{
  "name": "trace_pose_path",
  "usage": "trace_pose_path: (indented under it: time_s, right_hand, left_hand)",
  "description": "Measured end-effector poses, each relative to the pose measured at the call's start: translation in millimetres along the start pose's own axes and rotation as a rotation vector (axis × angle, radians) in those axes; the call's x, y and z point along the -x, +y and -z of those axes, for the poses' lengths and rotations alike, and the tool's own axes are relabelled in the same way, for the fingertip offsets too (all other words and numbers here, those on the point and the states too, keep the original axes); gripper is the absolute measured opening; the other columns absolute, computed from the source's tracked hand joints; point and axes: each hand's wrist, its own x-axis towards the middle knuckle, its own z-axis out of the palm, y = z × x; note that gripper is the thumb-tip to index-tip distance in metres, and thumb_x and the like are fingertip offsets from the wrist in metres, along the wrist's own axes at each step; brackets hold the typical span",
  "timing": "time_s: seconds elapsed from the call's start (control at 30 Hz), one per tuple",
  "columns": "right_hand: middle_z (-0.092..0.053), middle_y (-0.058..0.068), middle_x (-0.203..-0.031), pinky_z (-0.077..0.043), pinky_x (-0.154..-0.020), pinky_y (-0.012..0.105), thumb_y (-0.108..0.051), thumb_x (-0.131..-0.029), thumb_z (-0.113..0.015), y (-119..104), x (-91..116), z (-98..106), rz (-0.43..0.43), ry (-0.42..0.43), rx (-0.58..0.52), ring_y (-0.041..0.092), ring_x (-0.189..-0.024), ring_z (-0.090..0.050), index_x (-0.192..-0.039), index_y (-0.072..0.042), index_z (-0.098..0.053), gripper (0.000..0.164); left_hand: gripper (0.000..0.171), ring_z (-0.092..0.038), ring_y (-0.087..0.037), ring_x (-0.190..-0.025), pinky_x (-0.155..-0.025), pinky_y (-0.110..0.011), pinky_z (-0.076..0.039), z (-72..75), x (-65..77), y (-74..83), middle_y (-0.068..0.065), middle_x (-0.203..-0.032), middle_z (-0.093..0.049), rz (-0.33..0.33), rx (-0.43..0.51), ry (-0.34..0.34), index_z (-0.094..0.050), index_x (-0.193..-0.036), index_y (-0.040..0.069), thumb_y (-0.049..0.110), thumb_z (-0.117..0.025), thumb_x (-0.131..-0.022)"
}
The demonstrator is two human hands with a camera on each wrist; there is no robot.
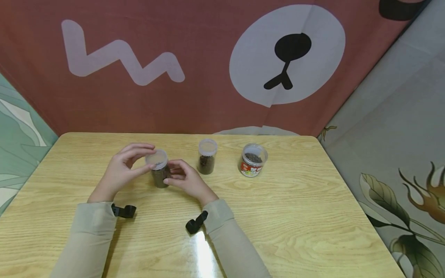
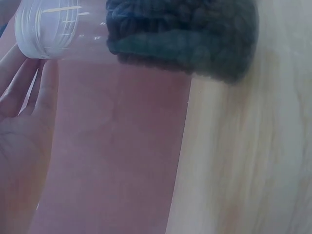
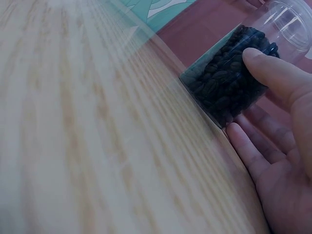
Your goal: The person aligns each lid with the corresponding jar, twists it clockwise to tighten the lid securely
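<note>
A clear plastic jar (image 1: 160, 178) of dark coffee beans stands upright on the wooden table, left of the middle. My left hand (image 1: 121, 166) pinches its pale screw lid (image 1: 157, 157) between thumb and fingers. Lower down, my right hand (image 1: 187, 179) grips the body of the jar from the right. In the right wrist view, the thumb presses the side of the jar (image 3: 229, 73) over the beans, and the other fingers lie partly behind it. Seen from the left wrist, the beans fill the lower part of the jar (image 2: 180, 39) and the lid lies against the fingers.
A second lidded jar (image 1: 206, 161) with fewer dark beans stands right of the hands. Farther right is a short clear tub (image 1: 251, 170) with a red label, holding dark grains. A reddish cloth (image 1: 208, 104) hangs behind the table (image 1: 295, 216).
</note>
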Motion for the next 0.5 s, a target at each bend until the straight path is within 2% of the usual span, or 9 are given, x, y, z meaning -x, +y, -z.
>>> trace_pose_path:
  time_s: [0.1, 0.17, 0.5]
  right_hand:
    - [-0.053, 0.012, -0.144, -0.046, -0.109, 0.041, -0.002, -0.093, -0.073, -0.7, -0.8, 0.3, -0.007, -0.006, -0.003, 0.020, -0.124, -0.055, -0.144, -0.004, -0.051, 0.056]
    - [-0.054, 0.012, -0.144, -0.046, -0.109, 0.041, -0.002, -0.093, -0.073, -0.5, -1.2, 0.4, -0.005, -0.006, 0.010, 0.018, -0.122, -0.055, -0.144, -0.004, -0.052, 0.056]
    - [-0.058, 0.005, -0.140, -0.047, -0.104, 0.025, -0.012, -0.095, -0.074, 3.6, 0.1, 0.4, 0.045, 0.005, 0.068, 0.013, -0.121, -0.057, -0.142, -0.009, -0.055, 0.051]
  left_hand:
    - [0.038, -0.054, -0.009, -0.123, -0.108, -0.018, -0.041, -0.1, -0.1, 0.7, -0.003, -0.131, -0.060, -0.007, -0.026, -0.006, -0.070, -0.120, -0.002, -0.012, -0.076, -0.084]
    - [0.039, -0.055, -0.009, -0.123, -0.108, -0.018, -0.041, -0.2, -0.3, 0.4, -0.003, -0.130, -0.060, -0.015, -0.037, -0.009, -0.070, -0.120, -0.001, -0.012, -0.077, -0.083]
    - [0.033, -0.055, -0.007, -0.123, -0.107, -0.015, -0.040, -3.1, -1.0, 3.4, -0.006, -0.131, -0.061, -0.003, -0.099, -0.031, -0.072, -0.113, 0.007, -0.006, -0.080, -0.083]
